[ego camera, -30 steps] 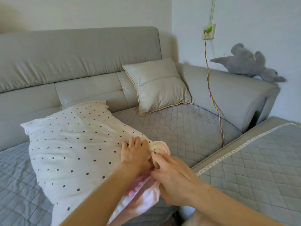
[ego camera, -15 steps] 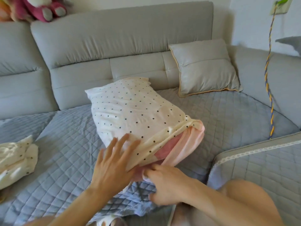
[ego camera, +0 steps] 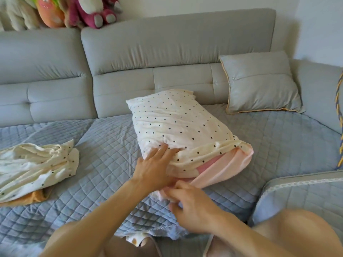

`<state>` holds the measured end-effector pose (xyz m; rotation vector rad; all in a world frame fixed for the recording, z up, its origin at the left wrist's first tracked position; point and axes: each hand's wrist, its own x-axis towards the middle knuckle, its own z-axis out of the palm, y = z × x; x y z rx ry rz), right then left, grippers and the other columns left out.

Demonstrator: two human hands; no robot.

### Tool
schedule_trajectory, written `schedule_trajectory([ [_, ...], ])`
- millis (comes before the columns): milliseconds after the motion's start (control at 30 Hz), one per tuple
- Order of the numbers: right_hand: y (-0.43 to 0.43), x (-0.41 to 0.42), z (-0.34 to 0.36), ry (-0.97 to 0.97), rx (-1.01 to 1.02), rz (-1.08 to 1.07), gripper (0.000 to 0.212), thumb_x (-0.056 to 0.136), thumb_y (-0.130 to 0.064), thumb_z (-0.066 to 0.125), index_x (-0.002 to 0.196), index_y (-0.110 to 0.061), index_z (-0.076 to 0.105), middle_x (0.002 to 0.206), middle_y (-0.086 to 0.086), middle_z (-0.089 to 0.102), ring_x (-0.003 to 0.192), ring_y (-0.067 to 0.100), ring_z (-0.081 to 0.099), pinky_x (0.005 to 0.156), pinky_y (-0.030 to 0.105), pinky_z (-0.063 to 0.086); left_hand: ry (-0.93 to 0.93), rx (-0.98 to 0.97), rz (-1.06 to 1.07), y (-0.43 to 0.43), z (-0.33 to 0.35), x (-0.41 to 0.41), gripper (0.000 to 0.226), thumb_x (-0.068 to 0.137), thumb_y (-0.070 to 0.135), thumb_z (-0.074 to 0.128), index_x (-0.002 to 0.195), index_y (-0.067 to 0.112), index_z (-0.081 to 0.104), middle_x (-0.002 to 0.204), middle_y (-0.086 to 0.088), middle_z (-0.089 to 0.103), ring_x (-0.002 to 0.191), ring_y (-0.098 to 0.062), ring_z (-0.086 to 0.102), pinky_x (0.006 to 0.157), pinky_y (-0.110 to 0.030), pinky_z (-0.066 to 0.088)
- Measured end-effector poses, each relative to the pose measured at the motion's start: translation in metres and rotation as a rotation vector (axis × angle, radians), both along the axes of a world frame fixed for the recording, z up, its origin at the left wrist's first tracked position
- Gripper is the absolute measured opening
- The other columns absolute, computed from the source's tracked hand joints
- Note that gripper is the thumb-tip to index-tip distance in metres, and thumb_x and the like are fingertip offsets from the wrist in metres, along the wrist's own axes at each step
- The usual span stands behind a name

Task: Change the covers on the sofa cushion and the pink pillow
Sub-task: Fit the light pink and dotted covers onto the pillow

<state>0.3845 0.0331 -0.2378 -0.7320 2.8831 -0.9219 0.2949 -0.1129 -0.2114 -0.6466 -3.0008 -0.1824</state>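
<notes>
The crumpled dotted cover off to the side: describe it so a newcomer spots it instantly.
Start at the grey sofa and drop to its quilted seat. At the seat's far left lies the loose cover, flat and rumpled. Unlike the stuffed dotted pillow mid-seat, it holds no filling and shows orange fabric beneath.

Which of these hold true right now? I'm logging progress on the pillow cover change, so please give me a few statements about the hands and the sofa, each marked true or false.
1. The left hand lies flat on the polka-dot pillowcase. True.
2. The right hand is idle on the quilted sofa cover. False: it pinches the pink fabric at the pillowcase's open end.
3. The pink pillow is fully covered. False: pink shows at the open end.
4. A crumpled polka-dot cover lies left of the pillow. True.
5. The grey cushion leans against the sofa backrest. True.
</notes>
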Motion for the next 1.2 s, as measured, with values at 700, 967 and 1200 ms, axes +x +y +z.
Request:
schedule_trajectory([
  [700, -0.002, -0.043, 0.06, 0.271, 0.133, -0.157, 0.017, 0.089, -0.032, 0.049, 0.1, -0.023, 0.039, 0.101, -0.002, 0.061, 0.089, 0.025, 0.061, 0.061, 0.035, 0.038, -0.188, 0.892, 0.27, -0.054, 0.079, 0.007, 0.015, 0.087, 0.017, 0.053, 0.089, 0.022, 0.067, 0.082, 0.002, 0.073, 0.085, -0.021, 0.068, 0.084, -0.046, 0.057],
  [967, -0.008, -0.042, 0.059, 0.167, 0.279, -0.064, 0.03, 0.086, -0.047, 0.051, 0.084, -0.022, 0.067, 0.088, 0.0, 0.071, 0.084, 0.022, 0.065, 0.067, 0.031, 0.046, -0.313, 0.414, 0.123, -0.06, 0.054, 0.006, 0.027, 0.084, 0.047, 0.071, 0.099, 0.032, 0.054, 0.077, 0.006, 0.063, 0.06, 0.0, 0.054, 0.051, -0.015, 0.039],
  [1200, -0.009, -0.046, 0.049, 0.144, 0.123, 0.025, 0.028, 0.088, -0.042, 0.041, 0.084, -0.024, 0.063, 0.085, -0.007, 0.07, 0.078, 0.015, 0.064, 0.067, 0.035, 0.05, -0.505, 0.584, -0.01, -0.088, 0.045, -0.004, 0.04, 0.077, 0.037, 0.082, 0.111, 0.045, 0.063, 0.087, -0.004, 0.069, 0.074, -0.004, 0.063, 0.073, -0.021, 0.051],
])
